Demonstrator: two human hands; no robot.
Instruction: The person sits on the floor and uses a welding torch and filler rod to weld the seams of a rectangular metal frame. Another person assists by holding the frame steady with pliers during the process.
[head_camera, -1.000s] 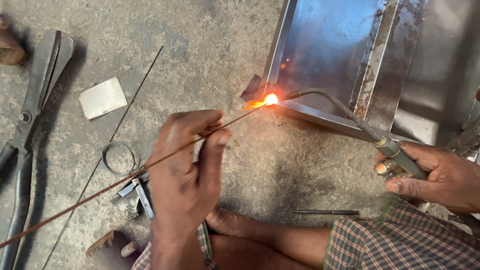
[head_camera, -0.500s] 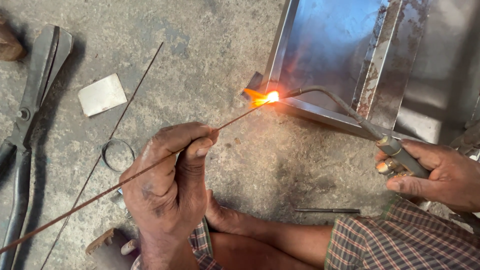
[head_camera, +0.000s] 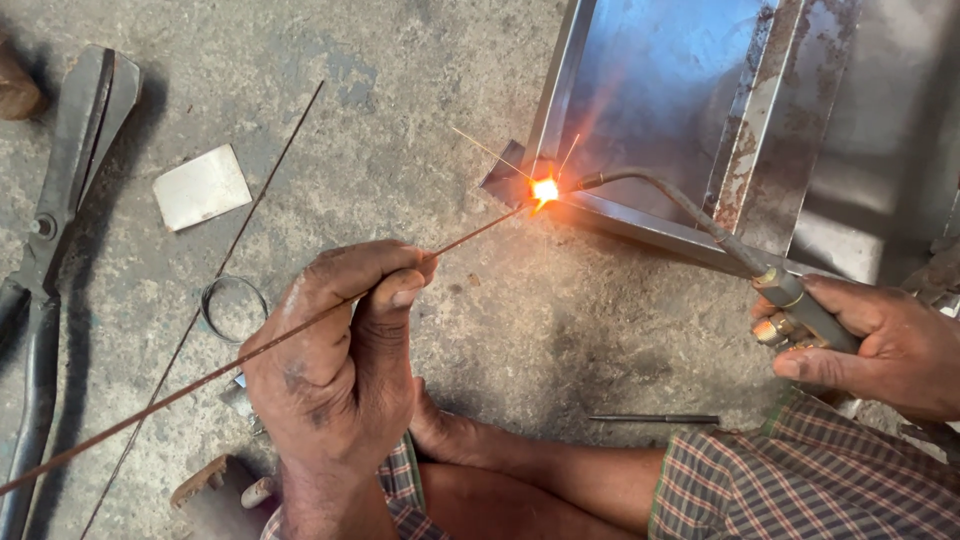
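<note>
My left hand (head_camera: 335, 360) pinches a long thin filler rod (head_camera: 180, 395) that runs from the lower left up to a bright orange flame (head_camera: 545, 190). My right hand (head_camera: 880, 340) grips the handle of a gas torch (head_camera: 700, 225), whose curved nozzle ends at the same flame. The flame sits on the near corner of a shiny sheet-metal tray (head_camera: 650, 100) that lies on the concrete floor. A few sparks fly off the hot spot.
Large metal shears (head_camera: 50, 230) lie at the far left. A small metal plate (head_camera: 202, 187), a second thin rod (head_camera: 255, 215), a wire ring (head_camera: 232, 305) and a short pin (head_camera: 655, 418) lie on the floor. My bare foot and checked cloth (head_camera: 800, 480) fill the bottom.
My left hand has slid down and left along the rod, changing its grip. The flame stays at the tray corner and now throws sparks. The right hand barely moved.
</note>
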